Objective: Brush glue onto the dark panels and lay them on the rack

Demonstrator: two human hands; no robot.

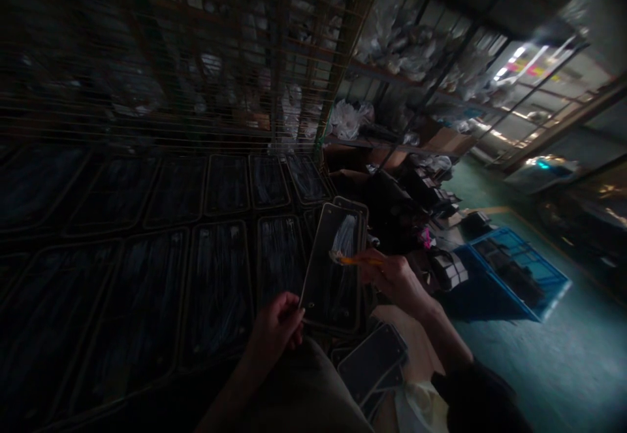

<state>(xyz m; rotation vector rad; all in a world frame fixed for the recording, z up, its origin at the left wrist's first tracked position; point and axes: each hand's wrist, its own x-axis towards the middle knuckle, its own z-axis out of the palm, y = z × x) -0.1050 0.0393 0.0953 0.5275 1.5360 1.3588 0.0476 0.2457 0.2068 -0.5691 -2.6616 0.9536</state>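
Note:
A dark flat panel with rounded corners and a pale rim (pixel 321 289) is tilted up in front of me. My left hand (pixel 280 322) pinches its lower left edge between thumb and fingers. In my right hand (pixel 389 276) is a brush with an orange handle (pixel 360 260), its bristle end against the panel's face. Whitish streaks (pixel 345 232) of a wet-looking coating spread over the panel's upper right part. Several similar dark panels (pixel 218 286) lie in rows to the left, streaked with the same whitish coating.
More dark panels (pixel 373 361) lie stacked near my lap, beside brown cardboard or paper (pixel 416 348). A wire mesh cage (pixel 235 61) stands behind the rows. Shelves hold clear plastic bags (pixel 406 51). A blue crate (pixel 509 276) sits on the green floor at right.

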